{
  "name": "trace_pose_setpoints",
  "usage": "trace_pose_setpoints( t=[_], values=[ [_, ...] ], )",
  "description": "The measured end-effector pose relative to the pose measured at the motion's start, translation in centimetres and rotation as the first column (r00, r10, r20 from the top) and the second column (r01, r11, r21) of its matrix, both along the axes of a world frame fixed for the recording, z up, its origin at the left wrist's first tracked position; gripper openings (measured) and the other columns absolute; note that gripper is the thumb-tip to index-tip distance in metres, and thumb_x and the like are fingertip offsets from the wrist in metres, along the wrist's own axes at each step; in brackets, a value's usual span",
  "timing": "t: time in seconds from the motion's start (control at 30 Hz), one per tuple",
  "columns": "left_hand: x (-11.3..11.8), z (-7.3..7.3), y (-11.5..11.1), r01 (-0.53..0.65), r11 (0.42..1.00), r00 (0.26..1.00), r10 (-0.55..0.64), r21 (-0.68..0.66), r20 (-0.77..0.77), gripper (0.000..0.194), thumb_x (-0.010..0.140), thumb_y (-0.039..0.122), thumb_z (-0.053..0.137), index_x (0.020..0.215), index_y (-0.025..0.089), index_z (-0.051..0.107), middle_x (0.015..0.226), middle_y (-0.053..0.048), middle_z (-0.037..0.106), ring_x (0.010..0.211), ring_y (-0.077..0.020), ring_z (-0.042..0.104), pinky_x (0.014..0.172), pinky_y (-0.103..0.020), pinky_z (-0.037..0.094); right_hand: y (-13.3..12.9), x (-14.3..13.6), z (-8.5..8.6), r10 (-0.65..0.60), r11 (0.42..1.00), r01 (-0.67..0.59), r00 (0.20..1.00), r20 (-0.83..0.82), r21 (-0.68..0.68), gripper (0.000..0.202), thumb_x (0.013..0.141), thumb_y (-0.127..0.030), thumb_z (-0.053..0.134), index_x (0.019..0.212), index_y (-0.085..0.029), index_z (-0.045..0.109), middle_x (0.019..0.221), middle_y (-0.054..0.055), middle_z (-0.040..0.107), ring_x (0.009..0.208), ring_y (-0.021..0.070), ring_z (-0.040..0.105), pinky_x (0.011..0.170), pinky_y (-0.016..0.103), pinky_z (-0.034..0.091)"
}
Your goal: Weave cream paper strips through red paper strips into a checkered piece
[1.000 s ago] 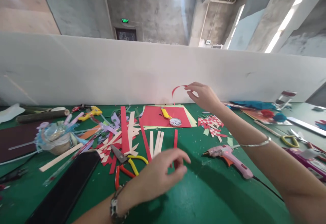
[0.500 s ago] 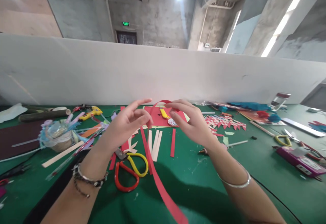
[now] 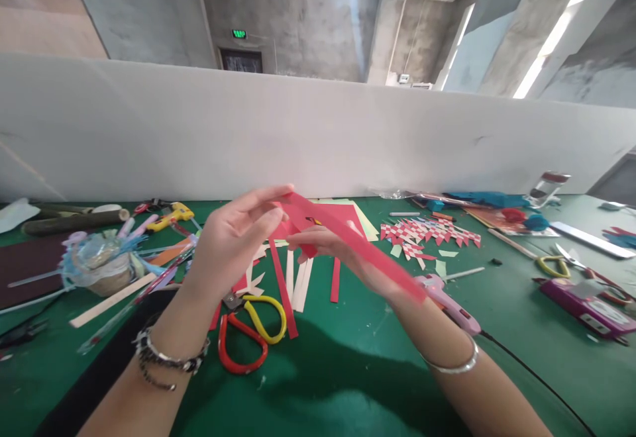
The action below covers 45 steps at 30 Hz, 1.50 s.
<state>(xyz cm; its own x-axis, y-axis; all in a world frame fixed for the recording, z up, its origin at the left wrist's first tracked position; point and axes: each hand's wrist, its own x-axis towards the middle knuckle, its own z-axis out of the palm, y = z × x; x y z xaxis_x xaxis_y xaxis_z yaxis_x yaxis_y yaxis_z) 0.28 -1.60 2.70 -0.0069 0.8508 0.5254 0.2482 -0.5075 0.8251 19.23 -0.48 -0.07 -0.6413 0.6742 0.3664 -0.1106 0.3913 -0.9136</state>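
A long red paper strip [image 3: 348,235] is folded over in the air between my hands and runs down to the right across the back of my right hand, its free end blurred. My left hand [image 3: 236,238] pinches the strip's upper end between thumb and fingers. Below the strip, my right hand [image 3: 348,255] has its fingers pressed together on another part of it, a red piece showing under them. Beneath my hands lie scissors [image 3: 277,339] with one yellow and one red handle, pale paper strips [image 3: 302,285] and a loose red strip [image 3: 283,291].
A pink glue gun [image 3: 460,311] lies beside my right forearm, its cord running right. Woven red-and-white paper pieces [image 3: 430,230] are behind it. At left are a yellow glue gun [image 3: 171,217] and a wrapped pot [image 3: 106,275]. A purple box [image 3: 586,308] sits right; a white partition [image 3: 318,132] stands behind.
The strip's hanging tail has swung up from in front of me to the right, over my right hand. My right hand has moved lower and left, closer to my left hand.
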Motion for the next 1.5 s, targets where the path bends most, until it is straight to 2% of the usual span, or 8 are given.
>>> trace_pose_setpoints(
  t=[0.2, 0.4, 0.67, 0.77, 0.97, 1.07, 1.23, 1.5],
  values=[
    [-1.0, -0.6, 1.1, -0.191, 0.981, 0.966, 0.183, 0.024, 0.185, 0.017, 0.079, 0.036, 0.063, 0.078, 0.02, 0.068, 0.075, -0.001, 0.067, 0.067, -0.0133, 0.061, 0.062, -0.024, 0.049, 0.8, -0.4, -0.6, 0.041, 0.966, -0.062, 0.995, -0.088, -0.249, 0.081, 0.083, -0.075, 0.019, 0.102, -0.015, 0.07, 0.108, 0.013, 0.068, 0.097, 0.0216, 0.062, 0.092, 0.04, 0.047],
    [-0.6, -0.8, 1.3, -0.026, 0.999, 0.974, 0.03, -0.024, 0.227, 0.012, 0.069, 0.023, 0.074, 0.072, 0.02, 0.062, 0.072, 0.003, 0.062, 0.066, -0.0083, 0.057, 0.061, -0.017, 0.046, 0.0, -0.8, -0.4, -0.119, 0.991, 0.128, 0.971, 0.207, -0.033, 0.035, 0.086, -0.043, 0.053, 0.105, -0.017, 0.068, 0.112, 0.007, 0.067, 0.099, 0.0187, 0.062, 0.091, 0.036, 0.047],
    [-0.4, -0.9, 1.9, -0.092, 0.996, 0.869, 0.088, -0.015, 0.487, 0.011, 0.07, 0.031, 0.076, 0.076, 0.023, 0.07, 0.069, 0.002, 0.063, 0.071, -0.0095, 0.059, 0.066, -0.02, 0.05, 0.4, 0.1, 0.0, -0.108, 0.98, 0.025, 0.901, 0.42, 0.198, 0.028, 0.09, -0.03, 0.049, 0.104, -0.015, 0.069, 0.109, 0.007, 0.068, 0.099, 0.0181, 0.062, 0.08, 0.029, 0.048],
    [-0.5, -1.3, 1.7, -0.11, 0.994, 0.913, 0.106, -0.012, 0.393, 0.014, 0.073, 0.037, 0.073, 0.077, 0.023, 0.072, 0.072, 0.001, 0.067, 0.07, -0.0112, 0.061, 0.067, -0.023, 0.052, 0.5, 0.7, 0.2, -0.126, 0.951, -0.029, 0.875, 0.468, 0.309, 0.022, 0.086, -0.031, 0.055, 0.098, -0.018, 0.068, 0.115, 0.008, 0.062, 0.105, 0.0192, 0.057, 0.078, 0.028, 0.047],
    [-0.2, -1.3, 0.6, -0.047, 0.996, 0.998, 0.043, -0.075, -0.046, 0.018, 0.079, 0.038, 0.064, 0.085, 0.023, 0.073, 0.078, 0.0, 0.071, 0.072, -0.0128, 0.064, 0.064, -0.019, 0.051, 0.4, 1.2, 0.5, -0.476, 0.844, 0.444, 0.879, 0.038, 0.302, 0.018, 0.083, -0.034, 0.058, 0.09, -0.018, 0.054, 0.091, 0.004, 0.058, 0.076, 0.0111, 0.054, 0.068, 0.025, 0.046],
    [0.3, -1.0, 0.3, 0.115, 0.979, 0.968, -0.149, -0.17, -0.203, 0.02, 0.081, 0.035, 0.059, 0.087, 0.022, 0.072, 0.074, 0.0, 0.069, 0.067, -0.0129, 0.062, 0.06, -0.02, 0.05, 0.2, 0.5, 0.0, -0.393, 0.894, 0.362, 0.917, 0.07, 0.264, 0.029, 0.08, -0.034, 0.062, 0.102, -0.018, 0.052, 0.096, 0.003, 0.056, 0.07, 0.0087, 0.051, 0.061, 0.023, 0.044],
    [1.1, -1.3, 0.5, 0.179, 0.963, 0.947, -0.225, -0.202, -0.231, 0.031, 0.084, 0.037, 0.053, 0.111, 0.022, 0.059, 0.079, 0.001, 0.059, 0.067, -0.0115, 0.058, 0.06, -0.02, 0.05, 0.2, -0.6, -0.8, -0.302, 0.947, 0.288, 0.949, 0.088, 0.146, 0.013, 0.082, -0.028, 0.058, 0.079, -0.017, 0.053, 0.065, -0.004, 0.049, 0.053, 0.0058, 0.043, 0.049, 0.02, 0.038],
    [2.2, -3.1, 0.8, 0.34, 0.895, 0.896, -0.401, -0.288, -0.188, 0.047, 0.081, 0.039, 0.058, 0.124, 0.024, 0.046, 0.104, -0.004, 0.059, 0.093, -0.0168, 0.058, 0.079, -0.027, 0.05, 1.0, 0.0, -0.8, -0.197, 0.968, 0.16, 0.961, -0.193, -0.193, 0.017, 0.082, -0.033, 0.062, 0.081, -0.018, 0.053, 0.075, -0.001, 0.063, 0.07, 0.0092, 0.063, 0.066, 0.023, 0.053]
  ],
)
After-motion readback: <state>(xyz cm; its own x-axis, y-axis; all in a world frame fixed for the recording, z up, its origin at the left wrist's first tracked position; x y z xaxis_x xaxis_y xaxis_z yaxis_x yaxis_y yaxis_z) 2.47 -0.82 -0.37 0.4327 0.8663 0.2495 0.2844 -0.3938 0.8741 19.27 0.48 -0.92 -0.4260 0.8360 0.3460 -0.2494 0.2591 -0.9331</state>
